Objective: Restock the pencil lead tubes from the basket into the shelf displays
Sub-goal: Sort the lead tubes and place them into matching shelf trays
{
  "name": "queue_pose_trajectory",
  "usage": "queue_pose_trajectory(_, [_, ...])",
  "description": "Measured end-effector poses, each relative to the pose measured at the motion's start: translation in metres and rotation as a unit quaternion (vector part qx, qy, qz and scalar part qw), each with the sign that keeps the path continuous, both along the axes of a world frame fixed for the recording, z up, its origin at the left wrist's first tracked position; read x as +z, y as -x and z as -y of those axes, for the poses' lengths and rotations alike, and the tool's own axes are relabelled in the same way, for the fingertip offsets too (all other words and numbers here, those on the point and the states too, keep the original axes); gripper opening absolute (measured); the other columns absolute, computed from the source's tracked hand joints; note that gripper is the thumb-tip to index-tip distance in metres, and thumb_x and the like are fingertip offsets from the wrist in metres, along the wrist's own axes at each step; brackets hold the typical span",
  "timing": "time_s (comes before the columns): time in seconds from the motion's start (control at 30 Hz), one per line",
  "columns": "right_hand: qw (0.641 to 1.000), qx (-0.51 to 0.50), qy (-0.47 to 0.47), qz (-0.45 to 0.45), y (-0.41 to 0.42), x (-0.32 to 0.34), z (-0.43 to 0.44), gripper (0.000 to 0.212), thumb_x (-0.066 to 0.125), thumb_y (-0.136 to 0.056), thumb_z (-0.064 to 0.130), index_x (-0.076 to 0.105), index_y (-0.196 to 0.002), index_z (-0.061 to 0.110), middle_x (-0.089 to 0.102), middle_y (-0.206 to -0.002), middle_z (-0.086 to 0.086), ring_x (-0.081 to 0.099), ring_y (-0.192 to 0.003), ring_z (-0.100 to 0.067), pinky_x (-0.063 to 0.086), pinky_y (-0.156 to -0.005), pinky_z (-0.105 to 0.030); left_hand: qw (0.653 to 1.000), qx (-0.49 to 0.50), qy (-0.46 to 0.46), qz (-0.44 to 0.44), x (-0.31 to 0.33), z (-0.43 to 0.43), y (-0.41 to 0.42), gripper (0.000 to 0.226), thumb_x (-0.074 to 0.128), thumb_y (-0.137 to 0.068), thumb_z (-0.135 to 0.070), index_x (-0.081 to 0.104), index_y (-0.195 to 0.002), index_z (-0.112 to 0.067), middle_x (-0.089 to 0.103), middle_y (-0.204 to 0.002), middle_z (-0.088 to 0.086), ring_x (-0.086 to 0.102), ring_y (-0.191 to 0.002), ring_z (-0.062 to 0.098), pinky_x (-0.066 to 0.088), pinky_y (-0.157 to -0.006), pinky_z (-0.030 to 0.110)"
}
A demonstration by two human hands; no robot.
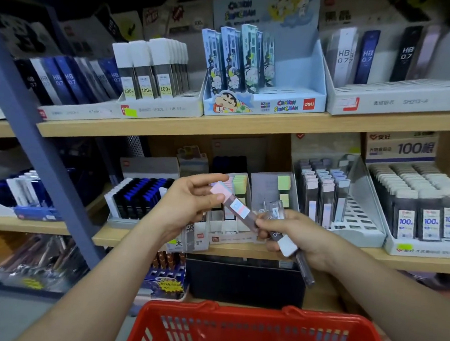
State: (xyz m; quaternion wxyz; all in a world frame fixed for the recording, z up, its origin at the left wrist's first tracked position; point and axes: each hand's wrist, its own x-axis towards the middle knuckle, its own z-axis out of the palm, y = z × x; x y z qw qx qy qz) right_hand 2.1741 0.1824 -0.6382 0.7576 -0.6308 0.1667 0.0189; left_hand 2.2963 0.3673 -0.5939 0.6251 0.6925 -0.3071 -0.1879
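Tube (240, 210) pinched by left hand (188, 202), right hand (309, 240) gripping more tubes (289, 245) alongside, red basket (237, 311) below, displays (356, 224) behind.

Shows bare wrists and slim forearms behind the fingers (210, 178) of left hand (191, 197) and right hand (293, 234), widening away from the fingertips.

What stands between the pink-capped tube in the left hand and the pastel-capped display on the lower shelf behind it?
Nothing visible does. The left hand holds the pink-capped tube in open air in front of the pastel-capped display; only the right hand, gripping other tubes, seems to touch its lower end.
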Motion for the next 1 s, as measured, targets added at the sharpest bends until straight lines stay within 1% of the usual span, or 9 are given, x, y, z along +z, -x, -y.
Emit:
queue_pose_trajectory(0.17, [0.998, 0.048, -0.036, -0.016, 0.0, 0.001, -0.002, 0.032, 0.07, -0.086, 0.023, 0.065, -0.112, 0.005, 0.065, -0.078, -0.007, 0.046, -0.05, -0.011, 0.033, -0.038, -0.017, 0.998, 0.008, -0.032, 0.059, 0.006, -0.01, -0.005, 0.026, 0.077, -0.066, -0.029, 0.075, -0.089, -0.017, 0.073, -0.079, 0.008, 0.031, -0.043, 0.008, 0.024, -0.041, 0.019])
queue_pose_trajectory(0.27, [0.999, 0.05, 0.02, 0.007, -0.003, 0.003, -0.006, 0.043, 0.072, -0.084, 0.028, 0.064, -0.118, 0.004, 0.073, -0.09, -0.01, 0.05, -0.049, -0.01, 0.037, -0.042, -0.017, 0.988, 0.078, -0.047, 0.128, 0.007, -0.011, -0.005, 0.023, 0.078, -0.068, -0.033, 0.074, -0.079, -0.013, 0.07, -0.069, 0.007, 0.052, -0.052, 0.009, 0.041, -0.051, 0.021])
queue_pose_trajectory(0.33, [0.996, 0.049, 0.077, 0.026, -0.006, 0.006, -0.011, 0.035, 0.072, -0.086, 0.024, 0.065, -0.114, 0.005, 0.074, -0.092, -0.011, 0.051, -0.049, -0.01, 0.041, -0.048, -0.02, 0.977, 0.112, -0.063, 0.168, 0.005, -0.009, -0.006, 0.011, 0.077, -0.074, -0.031, 0.075, -0.075, -0.02, 0.069, -0.066, 0.005, 0.056, -0.061, 0.014, 0.045, -0.06, 0.03])
queue_pose_trajectory(0.4, [0.983, 0.035, 0.174, 0.038, -0.01, 0.007, -0.016, 0.025, 0.072, -0.087, 0.025, 0.068, -0.107, 0.01, 0.072, -0.085, -0.007, 0.052, -0.052, -0.011, 0.045, -0.052, -0.023, 0.968, 0.12, -0.089, 0.204, 0.003, -0.006, -0.006, 0.006, 0.075, -0.08, -0.027, 0.074, -0.075, -0.025, 0.067, -0.062, -0.001, 0.055, -0.058, 0.007, 0.045, -0.059, 0.027])
queue_pose_trajectory(0.6, [0.926, -0.041, 0.363, 0.097, -0.016, 0.013, -0.018, 0.009, 0.073, -0.087, 0.027, 0.068, -0.094, 0.024, 0.066, -0.078, 0.005, 0.059, -0.066, -0.008, 0.049, -0.059, -0.026, 0.91, 0.081, -0.21, 0.347, 0.011, 0.006, -0.002, 0.017, 0.07, -0.086, -0.033, 0.075, -0.083, -0.018, 0.069, -0.073, 0.004, 0.059, -0.067, 0.016, 0.047, -0.061, 0.033])
queue_pose_trajectory(0.73, [0.945, -0.039, 0.304, 0.117, -0.023, 0.021, -0.018, 0.013, 0.073, -0.087, 0.021, 0.069, -0.099, 0.019, 0.074, -0.088, -0.002, 0.07, -0.078, -0.017, 0.058, -0.07, -0.036, 0.906, 0.04, -0.235, 0.349, 0.005, 0.02, 0.003, 0.017, 0.072, -0.084, -0.032, 0.07, -0.074, -0.018, 0.066, -0.068, -0.001, 0.055, -0.063, 0.012, 0.043, -0.056, 0.023])
queue_pose_trajectory(0.8, [0.954, -0.036, 0.274, 0.115, -0.026, 0.019, -0.016, 0.014, 0.073, -0.087, 0.018, 0.069, -0.101, 0.017, 0.075, -0.084, 0.003, 0.071, -0.08, -0.012, 0.057, -0.07, -0.03, 0.926, 0.028, -0.208, 0.314, 0.0, 0.026, 0.001, 0.009, 0.07, -0.086, -0.028, 0.074, -0.084, -0.02, 0.068, -0.073, -0.006, 0.057, -0.065, 0.005, 0.043, -0.056, 0.015])
queue_pose_trajectory(0.9, [0.958, -0.097, 0.244, 0.112, -0.031, 0.016, -0.003, 0.009, 0.07, -0.09, 0.016, 0.067, -0.099, 0.017, 0.066, -0.056, 0.013, 0.062, -0.056, 0.0, 0.049, -0.065, -0.027, 0.939, 0.059, -0.159, 0.299, -0.001, 0.028, -0.014, 0.021, 0.057, -0.096, -0.025, 0.073, -0.109, -0.02, 0.072, -0.1, -0.009, 0.063, -0.092, 0.001, 0.047, -0.078, 0.016])
queue_pose_trajectory(1.0, [0.949, -0.187, 0.211, 0.141, -0.042, 0.025, 0.01, 0.01, 0.069, -0.09, 0.014, 0.066, -0.081, 0.017, 0.059, -0.049, 0.005, 0.058, -0.057, -0.011, 0.046, -0.075, -0.034, 0.885, 0.122, -0.203, 0.4, -0.005, 0.031, -0.033, 0.031, 0.048, -0.098, -0.017, 0.064, -0.125, -0.017, 0.063, -0.124, -0.004, 0.056, -0.115, 0.013, 0.042, -0.095, 0.023])
